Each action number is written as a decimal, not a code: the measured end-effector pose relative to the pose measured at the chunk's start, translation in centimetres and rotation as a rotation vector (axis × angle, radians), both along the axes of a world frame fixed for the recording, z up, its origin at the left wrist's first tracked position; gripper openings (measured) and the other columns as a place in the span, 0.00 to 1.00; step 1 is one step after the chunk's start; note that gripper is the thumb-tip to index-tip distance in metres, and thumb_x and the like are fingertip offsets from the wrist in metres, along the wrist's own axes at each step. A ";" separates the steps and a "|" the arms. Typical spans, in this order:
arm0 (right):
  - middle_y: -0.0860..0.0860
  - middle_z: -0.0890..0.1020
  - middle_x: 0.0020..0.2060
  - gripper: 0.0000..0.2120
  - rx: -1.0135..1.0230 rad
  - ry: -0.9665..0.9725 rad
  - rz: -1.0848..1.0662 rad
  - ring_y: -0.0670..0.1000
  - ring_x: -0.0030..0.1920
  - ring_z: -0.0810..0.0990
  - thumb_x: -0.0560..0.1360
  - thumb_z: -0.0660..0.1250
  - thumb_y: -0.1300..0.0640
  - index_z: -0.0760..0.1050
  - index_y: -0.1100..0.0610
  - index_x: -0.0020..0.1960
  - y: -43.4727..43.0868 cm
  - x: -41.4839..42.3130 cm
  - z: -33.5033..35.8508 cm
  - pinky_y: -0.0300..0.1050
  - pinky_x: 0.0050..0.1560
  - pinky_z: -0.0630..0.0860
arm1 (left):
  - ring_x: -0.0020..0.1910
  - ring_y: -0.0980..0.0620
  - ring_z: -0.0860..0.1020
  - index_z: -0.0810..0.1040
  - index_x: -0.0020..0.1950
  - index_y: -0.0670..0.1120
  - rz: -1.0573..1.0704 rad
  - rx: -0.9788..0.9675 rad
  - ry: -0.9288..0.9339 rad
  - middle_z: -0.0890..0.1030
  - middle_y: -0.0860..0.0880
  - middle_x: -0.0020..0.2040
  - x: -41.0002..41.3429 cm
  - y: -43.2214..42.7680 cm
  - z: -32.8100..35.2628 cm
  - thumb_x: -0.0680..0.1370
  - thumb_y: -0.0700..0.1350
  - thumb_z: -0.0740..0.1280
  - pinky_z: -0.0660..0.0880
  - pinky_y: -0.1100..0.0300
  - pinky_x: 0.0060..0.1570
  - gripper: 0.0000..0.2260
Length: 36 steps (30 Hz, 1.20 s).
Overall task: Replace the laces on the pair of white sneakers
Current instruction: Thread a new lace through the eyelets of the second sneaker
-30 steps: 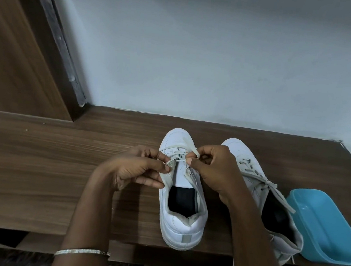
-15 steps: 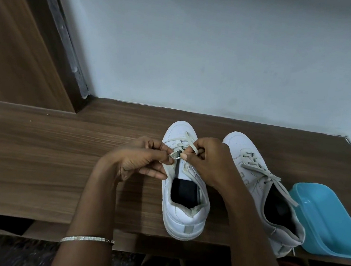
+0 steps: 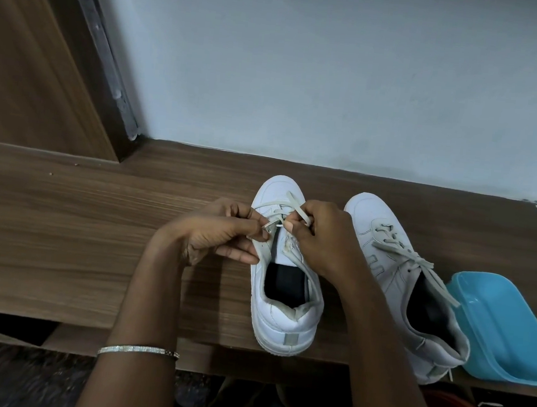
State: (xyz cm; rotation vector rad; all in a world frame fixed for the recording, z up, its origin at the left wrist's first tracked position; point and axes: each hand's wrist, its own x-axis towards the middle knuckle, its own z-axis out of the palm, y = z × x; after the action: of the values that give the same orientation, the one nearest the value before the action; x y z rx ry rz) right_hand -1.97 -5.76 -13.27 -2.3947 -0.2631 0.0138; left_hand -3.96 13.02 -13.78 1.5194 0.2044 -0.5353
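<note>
Now, nearest us, we count two bangles (image 3: 138, 350), one on each wrist. Since a second ago both hands have crept toward the toe. Our left hand (image 3: 221, 231) pinches the lace (image 3: 293, 202) at an eyelet, and our right hand (image 3: 323, 238) pinches its other strand, whose loose end now crosses the toe cap. We judge this near sneaker (image 3: 282, 319) barely begun. Beyond on the wooden bench (image 3: 93, 235), the second sneaker (image 3: 370, 219) shows lacing, with one blue tub (image 3: 511, 325) beside it.

No legible text, label, brand or number anywhere
</note>
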 end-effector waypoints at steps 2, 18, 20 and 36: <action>0.48 0.83 0.39 0.05 -0.029 -0.016 0.012 0.51 0.44 0.81 0.78 0.70 0.58 0.81 0.56 0.43 0.2 -0.1 0.0 0.53 0.51 0.78 | 0.41 0.49 0.84 0.83 0.52 0.41 0.004 0.000 0.002 0.84 0.40 0.47 0.0 0.0 0.0 0.76 0.34 0.70 0.84 0.53 0.44 0.07; 0.54 0.83 0.48 0.07 -0.228 -0.135 0.000 0.56 0.51 0.80 0.79 0.67 0.56 0.79 0.60 0.51 1.7 -0.8 -0.4 0.46 0.45 0.70 | 0.37 0.50 0.84 0.84 0.49 0.40 0.069 0.012 -0.106 0.84 0.40 0.42 0.3 0.0 -0.9 0.75 0.37 0.72 0.84 0.54 0.42 0.04; 0.51 0.84 0.41 0.05 -0.032 -0.091 -0.036 0.53 0.44 0.82 0.77 0.71 0.57 0.81 0.59 0.45 1.4 -0.6 -0.8 0.51 0.46 0.77 | 0.36 0.51 0.84 0.84 0.48 0.39 0.096 0.060 -0.146 0.84 0.39 0.41 0.5 -0.1 -0.9 0.75 0.36 0.73 0.84 0.55 0.41 0.03; 0.47 0.84 0.40 0.14 0.359 0.178 -0.066 0.43 0.40 0.81 0.65 0.81 0.55 0.83 0.50 0.49 -0.4 0.2 -1.2 0.40 0.46 0.79 | 0.47 0.43 0.86 0.70 0.48 0.42 0.575 -0.439 -0.240 0.86 0.38 0.48 1.0 1.4 0.3 0.84 0.40 0.52 0.83 0.47 0.49 0.09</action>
State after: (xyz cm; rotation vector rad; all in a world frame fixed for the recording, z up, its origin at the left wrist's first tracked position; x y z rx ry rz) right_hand -1.75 -6.15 -14.45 -2.0283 -0.0925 0.1367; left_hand -2.92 14.39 -13.51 1.0180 0.3009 0.0656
